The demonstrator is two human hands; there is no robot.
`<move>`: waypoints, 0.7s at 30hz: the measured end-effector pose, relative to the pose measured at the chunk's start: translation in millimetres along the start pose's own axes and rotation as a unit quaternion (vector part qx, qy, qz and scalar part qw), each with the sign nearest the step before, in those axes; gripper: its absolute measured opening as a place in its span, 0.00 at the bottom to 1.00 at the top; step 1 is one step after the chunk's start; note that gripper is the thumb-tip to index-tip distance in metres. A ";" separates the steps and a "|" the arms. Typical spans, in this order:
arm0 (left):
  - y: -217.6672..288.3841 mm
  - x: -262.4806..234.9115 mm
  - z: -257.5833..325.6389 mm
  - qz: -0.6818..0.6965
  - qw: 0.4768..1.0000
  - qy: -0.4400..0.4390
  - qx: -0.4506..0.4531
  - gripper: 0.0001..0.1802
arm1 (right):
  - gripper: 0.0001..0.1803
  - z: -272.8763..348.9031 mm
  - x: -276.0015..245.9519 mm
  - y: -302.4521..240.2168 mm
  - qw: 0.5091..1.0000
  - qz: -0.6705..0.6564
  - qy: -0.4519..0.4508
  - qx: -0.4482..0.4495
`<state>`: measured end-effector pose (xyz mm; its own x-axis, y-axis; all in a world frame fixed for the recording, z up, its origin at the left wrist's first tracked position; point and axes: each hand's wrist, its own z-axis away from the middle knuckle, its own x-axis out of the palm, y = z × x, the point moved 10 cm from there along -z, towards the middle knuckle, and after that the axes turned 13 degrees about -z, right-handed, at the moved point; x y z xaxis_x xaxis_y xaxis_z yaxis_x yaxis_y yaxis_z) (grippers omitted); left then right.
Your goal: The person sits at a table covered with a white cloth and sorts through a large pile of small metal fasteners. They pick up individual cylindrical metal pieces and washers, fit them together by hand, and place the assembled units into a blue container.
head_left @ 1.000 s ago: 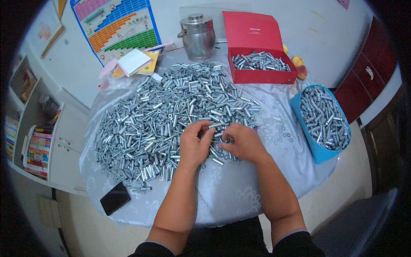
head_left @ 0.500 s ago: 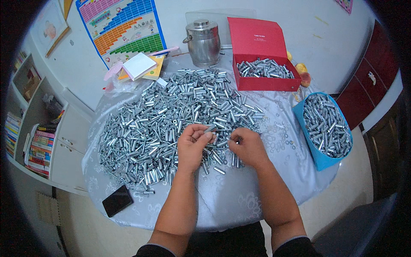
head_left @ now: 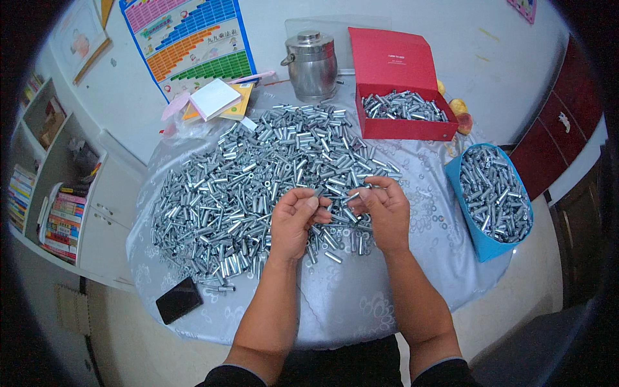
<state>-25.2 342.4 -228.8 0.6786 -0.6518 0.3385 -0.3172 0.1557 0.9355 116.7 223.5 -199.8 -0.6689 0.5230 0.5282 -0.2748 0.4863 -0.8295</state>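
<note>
Pinching a metal piece [head_left: 318,191], the half-curled left hand [head_left: 294,219] faces the right hand [head_left: 389,217], whose thumb and finger nip a slim pin [head_left: 350,197] above heaped metal tubes [head_left: 258,174].

Reaches left forearm [head_left: 267,309] and right forearm [head_left: 419,303] in from the lower edge, slanting both inward toward each other. Holds left hand [head_left: 291,224] with palm turned inward, pressing thumb [head_left: 312,204] to forefinger and curling the lower fingers [head_left: 322,218] loosely. Holds right hand [head_left: 391,216] near but apart, pointing thumb [head_left: 367,195] leftward in a pinch and bending upper fingers [head_left: 385,183] beyond it
</note>
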 end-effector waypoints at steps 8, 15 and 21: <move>-4.5 7.9 3.1 -0.013 0.999 -0.011 -0.034 0.12 | 0.11 2.2 -0.6 -5.3 0.999 -0.019 0.021 -0.017; -8.4 13.6 5.4 -0.002 0.998 -0.038 -0.059 0.15 | 0.10 5.5 3.0 -14.8 0.998 -0.012 0.005 -0.055; -14.5 21.6 6.4 0.037 0.994 -0.065 -0.085 0.12 | 0.09 8.5 14.1 -13.5 0.998 -0.019 -0.031 -0.050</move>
<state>-10.2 321.4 -235.7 0.5632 -0.7227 0.4006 -0.2389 0.3218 0.9162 105.1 218.4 -182.7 -0.7011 0.4607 0.5443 -0.2329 0.5734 -0.7855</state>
